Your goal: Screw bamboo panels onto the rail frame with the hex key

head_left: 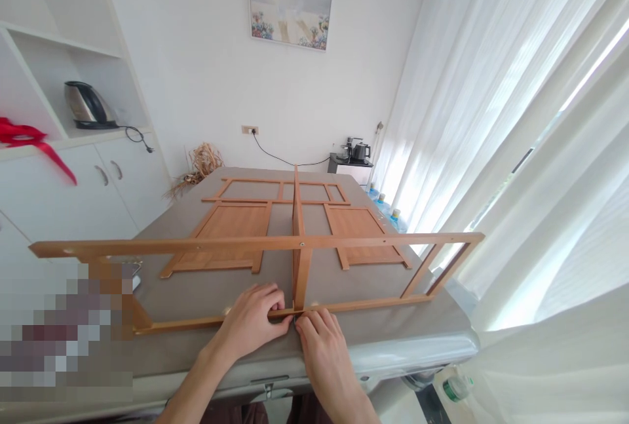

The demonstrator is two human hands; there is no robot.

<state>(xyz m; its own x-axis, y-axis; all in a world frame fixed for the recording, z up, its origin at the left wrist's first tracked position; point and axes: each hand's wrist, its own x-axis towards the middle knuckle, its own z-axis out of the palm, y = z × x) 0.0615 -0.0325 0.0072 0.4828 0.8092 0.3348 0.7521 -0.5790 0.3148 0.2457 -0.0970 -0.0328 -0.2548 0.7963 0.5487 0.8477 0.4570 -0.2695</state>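
Observation:
A long wooden frame (255,243) stands on edge along the near side of the table, with a middle post (302,280) joining its two rails. Behind that post an upright wooden panel (297,214) runs away from me. My left hand (253,319) is closed around the lower rail just left of the post, thumb below and fingers above. Right beside it, my right hand (324,342) has its fingertips pressed together at the foot of the post. Something small and shiny shows between the fingertips, too small to name.
Flat on the grey table (196,306) lie a left wooden panel (226,234), a right wooden panel (363,231) and an open wooden frame (246,200). A pixelated patch hides the left end. Water bottles (396,217) stand along the right, beside white curtains (442,116).

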